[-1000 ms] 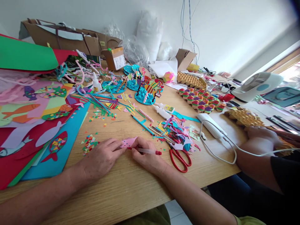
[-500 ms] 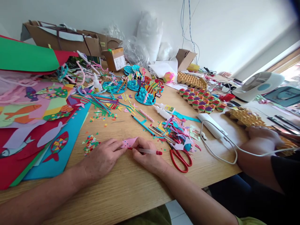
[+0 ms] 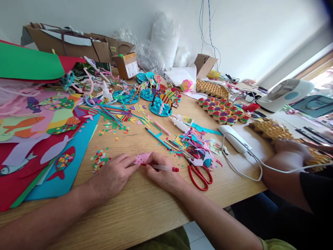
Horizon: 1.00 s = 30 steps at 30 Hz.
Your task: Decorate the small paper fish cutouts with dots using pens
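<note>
A small pink paper piece with dark dots (image 3: 143, 158) lies on the table between my hands. My left hand (image 3: 113, 173) holds its left end with the fingertips, pressing it down. In my right hand (image 3: 163, 173) is a red pen (image 3: 166, 168) with a clear barrel, pinched by thumb and fingers. Its tip is at the paper's lower edge, largely hidden by the fingers. Tiny coloured paper bits (image 3: 100, 160) are heaped beside my left hand. Red-handled scissors (image 3: 199, 177) rest to the right of my right hand, blades partly under paper scraps (image 3: 199, 149).
Paper fish sheets (image 3: 65, 159) cover the left side. Glue bottles (image 3: 180, 124), a blue pencil (image 3: 158, 139) and painted egg cartons (image 3: 223, 111) lie farther back. A white power strip (image 3: 235, 139) trails its cable on the right, near a co-worker's arm (image 3: 283, 173).
Both hands stay on the pink paper piece with the pen in the same grip. The whole view has shifted very slightly; nothing was picked up or let go.
</note>
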{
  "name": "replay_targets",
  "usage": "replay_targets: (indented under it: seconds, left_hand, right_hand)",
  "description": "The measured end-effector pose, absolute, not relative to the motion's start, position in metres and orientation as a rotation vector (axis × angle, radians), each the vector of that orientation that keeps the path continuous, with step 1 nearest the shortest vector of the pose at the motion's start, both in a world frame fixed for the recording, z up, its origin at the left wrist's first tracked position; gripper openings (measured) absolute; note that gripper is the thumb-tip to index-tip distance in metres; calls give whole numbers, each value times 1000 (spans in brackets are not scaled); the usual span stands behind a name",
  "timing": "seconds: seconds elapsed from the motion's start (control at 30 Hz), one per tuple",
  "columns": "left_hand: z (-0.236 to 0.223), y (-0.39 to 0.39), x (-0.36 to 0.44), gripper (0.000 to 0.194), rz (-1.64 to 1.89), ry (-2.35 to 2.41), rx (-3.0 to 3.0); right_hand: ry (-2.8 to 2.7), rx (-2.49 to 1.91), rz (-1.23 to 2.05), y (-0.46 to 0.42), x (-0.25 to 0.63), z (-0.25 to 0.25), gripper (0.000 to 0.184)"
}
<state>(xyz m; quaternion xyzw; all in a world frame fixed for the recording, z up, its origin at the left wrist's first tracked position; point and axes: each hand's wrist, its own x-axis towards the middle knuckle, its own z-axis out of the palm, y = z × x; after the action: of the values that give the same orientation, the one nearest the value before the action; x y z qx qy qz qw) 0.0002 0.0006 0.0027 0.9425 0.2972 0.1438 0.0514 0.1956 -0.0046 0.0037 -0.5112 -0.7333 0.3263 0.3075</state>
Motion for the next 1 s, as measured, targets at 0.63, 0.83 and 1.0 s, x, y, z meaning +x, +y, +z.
replay_targets:
  seconds: [0.63,0.83,1.0]
  left_hand:
    - [3,0,1,41,459,915,2865]
    - [2,0,2,40,452,917,2913]
    - [2,0,1,40,443,900,2923]
  right_hand:
    - [-1926,-1358,826,-4,195,1,8]
    - [-1935,-1359,820,-4,196,1,8]
    - [-1929,-1356,834,-4,195,1,8]
